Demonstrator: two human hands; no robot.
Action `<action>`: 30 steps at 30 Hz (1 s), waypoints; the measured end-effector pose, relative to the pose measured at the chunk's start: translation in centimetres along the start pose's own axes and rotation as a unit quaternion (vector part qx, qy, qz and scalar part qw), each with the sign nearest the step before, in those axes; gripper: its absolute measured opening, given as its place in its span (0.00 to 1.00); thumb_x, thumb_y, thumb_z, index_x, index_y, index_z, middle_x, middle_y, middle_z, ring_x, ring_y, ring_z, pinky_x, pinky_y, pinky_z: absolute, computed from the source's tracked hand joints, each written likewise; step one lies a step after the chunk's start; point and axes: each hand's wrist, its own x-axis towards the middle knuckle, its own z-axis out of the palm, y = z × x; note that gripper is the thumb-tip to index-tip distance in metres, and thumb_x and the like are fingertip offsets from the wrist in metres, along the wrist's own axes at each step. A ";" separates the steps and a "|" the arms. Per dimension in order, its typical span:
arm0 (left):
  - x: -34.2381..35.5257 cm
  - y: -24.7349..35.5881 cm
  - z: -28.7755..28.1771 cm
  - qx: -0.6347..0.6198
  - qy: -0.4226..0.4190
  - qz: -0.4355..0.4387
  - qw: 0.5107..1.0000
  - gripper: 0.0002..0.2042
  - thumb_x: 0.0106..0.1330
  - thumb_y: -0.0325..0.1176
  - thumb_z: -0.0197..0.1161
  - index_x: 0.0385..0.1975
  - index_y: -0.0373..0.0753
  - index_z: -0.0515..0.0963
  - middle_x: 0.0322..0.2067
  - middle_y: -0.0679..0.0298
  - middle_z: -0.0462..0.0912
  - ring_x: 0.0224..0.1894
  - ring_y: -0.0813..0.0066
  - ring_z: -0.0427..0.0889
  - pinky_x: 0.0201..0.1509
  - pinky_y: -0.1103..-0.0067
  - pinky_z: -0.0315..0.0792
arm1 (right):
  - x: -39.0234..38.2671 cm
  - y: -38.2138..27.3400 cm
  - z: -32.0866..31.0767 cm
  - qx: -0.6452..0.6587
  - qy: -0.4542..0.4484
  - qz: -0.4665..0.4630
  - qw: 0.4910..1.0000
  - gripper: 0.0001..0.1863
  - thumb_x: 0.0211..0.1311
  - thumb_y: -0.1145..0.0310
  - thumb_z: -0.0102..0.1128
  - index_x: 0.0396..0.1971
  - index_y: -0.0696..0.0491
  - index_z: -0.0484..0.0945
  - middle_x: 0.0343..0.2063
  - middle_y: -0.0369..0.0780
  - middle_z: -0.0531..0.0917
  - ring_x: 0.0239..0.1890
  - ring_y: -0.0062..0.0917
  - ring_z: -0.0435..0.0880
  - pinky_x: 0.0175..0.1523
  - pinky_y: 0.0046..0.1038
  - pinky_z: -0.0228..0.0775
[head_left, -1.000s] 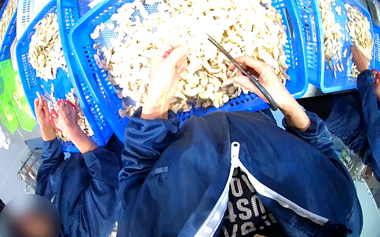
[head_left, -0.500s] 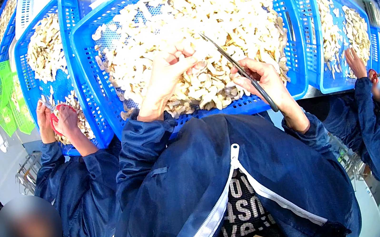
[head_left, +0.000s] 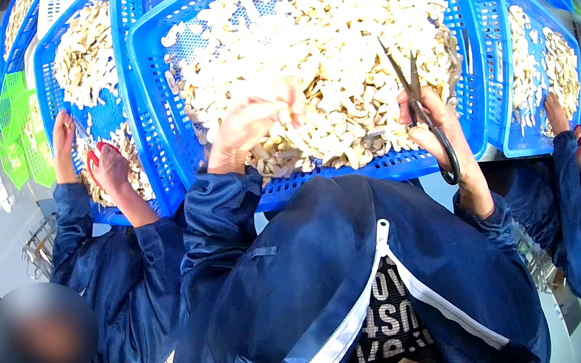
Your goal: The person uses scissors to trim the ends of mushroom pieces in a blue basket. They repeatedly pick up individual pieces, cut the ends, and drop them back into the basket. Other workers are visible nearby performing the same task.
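Note:
Pale mushroom pieces (head_left: 342, 130) fill a big blue perforated basket (head_left: 476, 76) in front of me. My right hand (head_left: 437, 122), over the right part of the basket, grips black-handled scissors (head_left: 396, 65). Their blades are spread apart and point away from me over the mushrooms. Above the pile, left of centre, is my left hand (head_left: 253, 122). Its fingers are curled together, and glare whitens their tips, so what they pinch cannot be made out.
At left, a co-worker's hands (head_left: 110, 168) hold red-handled scissors (head_left: 93, 157) over another blue basket (head_left: 52, 88) of mushrooms. A second co-worker's hand (head_left: 555, 113) reaches into a basket (head_left: 493, 22) at right. Green baskets (head_left: 14, 155) stand at far left.
My right hand has moved right, and the scissors have turned and their blades have parted. My left hand is lower in the picture. The whole view has shifted somewhat to the right.

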 end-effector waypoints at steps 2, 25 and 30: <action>-1.4 0.8 -3.0 -0.023 0.095 0.044 0.994 0.09 0.65 0.31 0.53 0.23 0.35 0.75 0.23 0.63 0.75 0.29 0.72 0.76 0.30 0.76 0.71 | -0.1 1.0 -0.3 0.013 0.020 -0.001 1.000 0.18 0.53 0.67 0.61 0.44 0.53 0.72 0.30 0.32 0.71 0.34 0.14 0.70 0.40 0.18 0.65; -3.7 5.5 -7.0 0.553 0.429 -0.048 0.713 0.12 0.66 0.29 0.51 0.45 0.41 0.78 0.21 0.71 0.74 0.24 0.85 0.68 0.29 0.84 0.64 | 0.3 0.9 0.4 -0.064 0.016 -0.004 0.998 0.16 0.55 0.69 0.63 0.42 0.55 0.74 0.26 0.31 0.69 0.30 0.13 0.68 0.36 0.16 0.62; -4.1 3.4 -5.9 0.568 0.443 -0.040 0.692 0.10 0.66 0.30 0.54 0.42 0.41 0.80 0.18 0.74 0.73 0.20 0.87 0.65 0.24 0.85 0.61 | 0.7 1.2 0.8 -0.134 -0.006 0.059 0.989 0.14 0.55 0.66 0.64 0.38 0.58 0.77 0.15 0.33 0.72 0.19 0.14 0.66 0.24 0.20 0.57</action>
